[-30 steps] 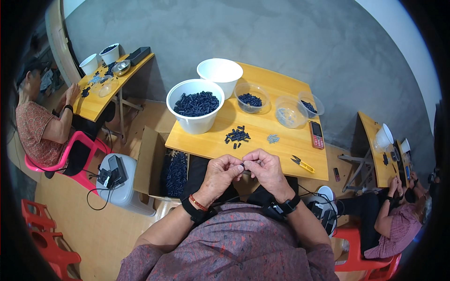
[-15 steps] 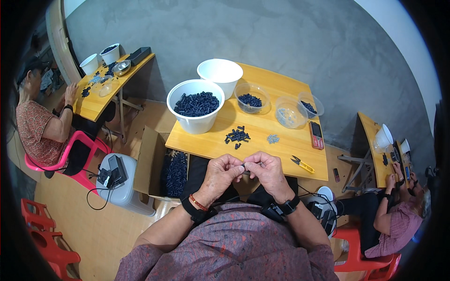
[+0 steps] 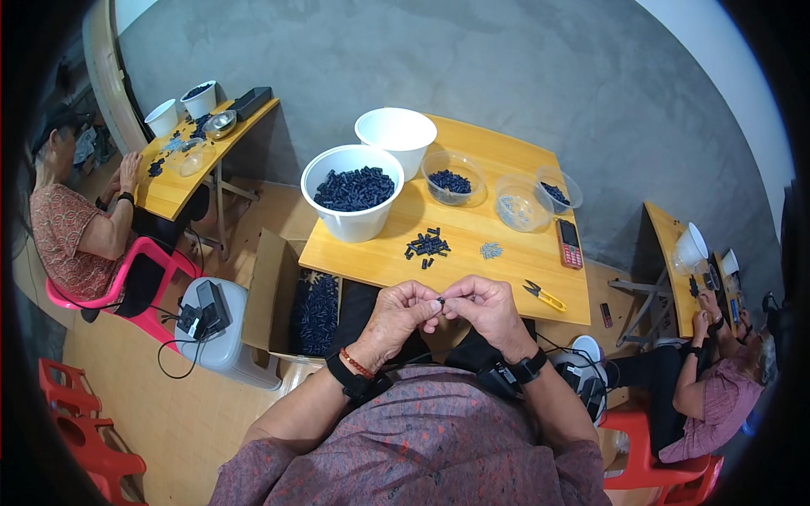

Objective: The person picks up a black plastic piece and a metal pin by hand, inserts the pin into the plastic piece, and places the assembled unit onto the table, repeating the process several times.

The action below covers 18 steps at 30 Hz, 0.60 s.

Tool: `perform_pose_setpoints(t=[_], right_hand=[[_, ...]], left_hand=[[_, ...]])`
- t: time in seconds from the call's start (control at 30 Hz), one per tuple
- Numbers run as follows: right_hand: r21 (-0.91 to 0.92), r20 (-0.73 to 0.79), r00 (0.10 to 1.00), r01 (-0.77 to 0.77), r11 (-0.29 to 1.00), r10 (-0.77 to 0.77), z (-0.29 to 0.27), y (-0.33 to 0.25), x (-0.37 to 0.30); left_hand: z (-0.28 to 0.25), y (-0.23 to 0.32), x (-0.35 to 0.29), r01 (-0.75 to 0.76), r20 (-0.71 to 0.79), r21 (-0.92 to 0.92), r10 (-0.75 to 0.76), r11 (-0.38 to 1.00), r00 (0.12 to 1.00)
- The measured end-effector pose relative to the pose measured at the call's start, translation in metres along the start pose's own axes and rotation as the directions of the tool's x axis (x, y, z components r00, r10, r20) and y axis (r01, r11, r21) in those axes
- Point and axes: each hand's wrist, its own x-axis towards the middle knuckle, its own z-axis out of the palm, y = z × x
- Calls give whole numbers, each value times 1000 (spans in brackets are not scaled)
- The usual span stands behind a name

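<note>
Both hands, left hand (image 3: 403, 310) and right hand (image 3: 483, 305), are pinching one tiny dark piece (image 3: 440, 299) shut-tight at the counter's (image 3: 472, 244) six o'clock edge, probably fitting it together and needing a steady push.

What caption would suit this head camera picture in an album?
Left hand and right hand pinch a small dark part above a wooden table with a bowl of dark pieces.
</note>
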Motion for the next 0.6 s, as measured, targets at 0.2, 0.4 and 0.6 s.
perform_pose_setpoints(t=[0.2, 0.4, 0.6], right_hand=[[-231, 49, 965, 260, 937, -256, 11, 11, 5], [-129, -142, 989, -63, 990, 45, 4, 9, 30], [-592, -83, 959, 171, 787, -271, 2, 22, 67]], left_hand=[[-7, -2, 1, -15, -21, -7, 14, 1000, 1000], [-10, -1, 4, -56, -173, 101, 73, 993, 982], [-18, 4, 7, -125, -430, 71, 144, 990, 892]])
